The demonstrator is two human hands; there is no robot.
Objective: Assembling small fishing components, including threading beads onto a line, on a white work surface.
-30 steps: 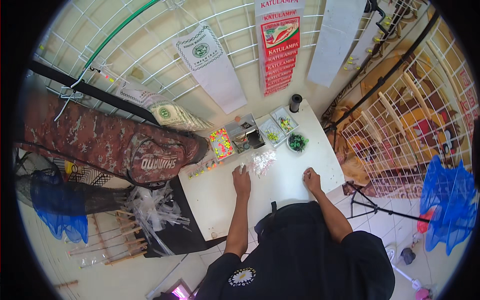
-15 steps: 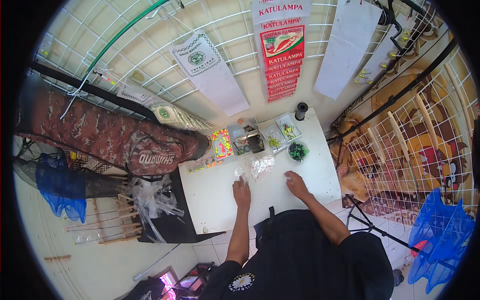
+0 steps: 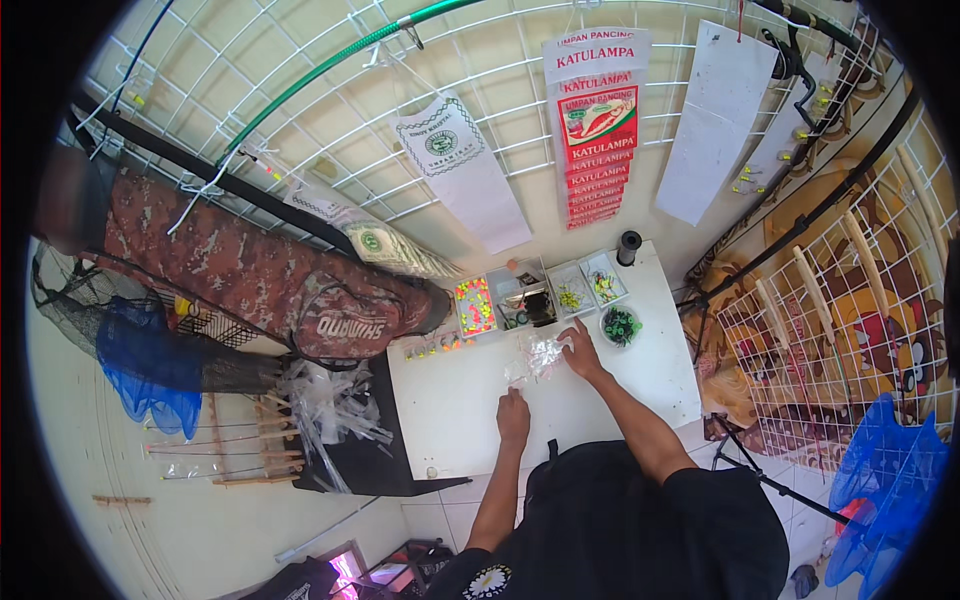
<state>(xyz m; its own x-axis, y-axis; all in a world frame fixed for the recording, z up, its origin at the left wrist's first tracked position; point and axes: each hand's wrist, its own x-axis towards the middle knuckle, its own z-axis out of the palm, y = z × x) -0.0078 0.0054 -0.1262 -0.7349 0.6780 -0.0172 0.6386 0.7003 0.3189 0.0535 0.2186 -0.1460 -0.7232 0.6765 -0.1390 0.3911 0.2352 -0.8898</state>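
My left hand [image 3: 513,417] rests in a loose fist on the white table [image 3: 450,420], holding nothing that I can see. My right hand [image 3: 579,346] reaches forward and touches a heap of small clear plastic bags [image 3: 538,357] in the middle of the table. Just beyond that hand sits a round bowl of dark green pieces [image 3: 621,325]. At the table's far edge stands a row of compartment boxes [image 3: 530,297] with small yellow, pink and green items.
A black cylinder [image 3: 629,245] stands at the far right corner. A camouflage rod bag [image 3: 270,280] lies to the left. White wire grid walls [image 3: 300,130] hang with packets and banners. Blue nets [image 3: 150,365] sit left and lower right.
My right hand has moved from the table's right side to the plastic bags in the middle. My left hand has drawn back toward me. The view has tilted slightly.
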